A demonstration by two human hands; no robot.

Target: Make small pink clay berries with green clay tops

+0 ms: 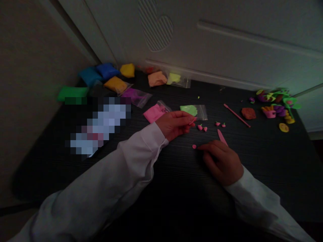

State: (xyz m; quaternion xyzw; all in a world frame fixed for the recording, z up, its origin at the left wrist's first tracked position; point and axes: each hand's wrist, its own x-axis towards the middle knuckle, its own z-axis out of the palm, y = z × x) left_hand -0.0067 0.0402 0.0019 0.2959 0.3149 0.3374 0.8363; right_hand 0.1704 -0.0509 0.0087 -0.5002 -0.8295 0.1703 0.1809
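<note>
While the left hand [176, 125] pinches a small pink piece [193, 120], thumb and fingertips closed on it, the right hand [223, 162] sits lower and rightward, index finger stretched to a flat pink disc [194, 147] on the dark tabletop [174, 164]; contact can't be told. Pinch looks light, presumably to spare soft clay. Right fingers loosely curled; cannot tell whether they hold the pink plastic knife [221, 136] showing beyond the knuckles. Right of the pinch: small pink clay fruits [200, 127], green-topped, paired, probably set clear of the fingers to protect their shape. Bagged green clay [188, 110] and bagged pink clay [153, 113] lie just beyond the left hand, likely for easy reach.
</note>
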